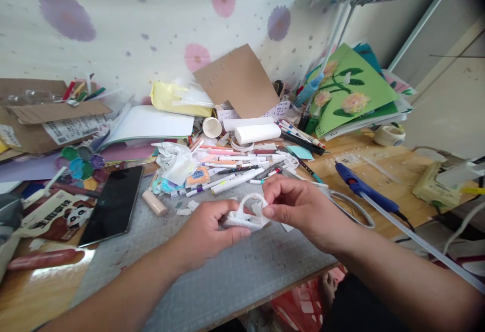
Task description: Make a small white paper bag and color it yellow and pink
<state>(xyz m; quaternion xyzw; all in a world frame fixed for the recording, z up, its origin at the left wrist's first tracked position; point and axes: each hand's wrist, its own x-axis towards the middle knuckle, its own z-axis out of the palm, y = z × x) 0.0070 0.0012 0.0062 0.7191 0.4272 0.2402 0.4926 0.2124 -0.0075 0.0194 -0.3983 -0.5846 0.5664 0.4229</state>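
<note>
Between my hands, above the grey cutting mat, is a small white basket-like piece with an arched handle. My left hand grips its body from the left, thumb along the near side and fingers behind. The thumb and index finger of my right hand pinch the right side of the arched handle. My fingers hide part of the piece. Small scraps of white paper lie on the mat beyond my left hand.
A blue glue gun with a long stick lies right of my right hand. Behind are heaped pens, crumpled tissue and white rolls. A black phone and cardboard box are left. The mat's front edge is close.
</note>
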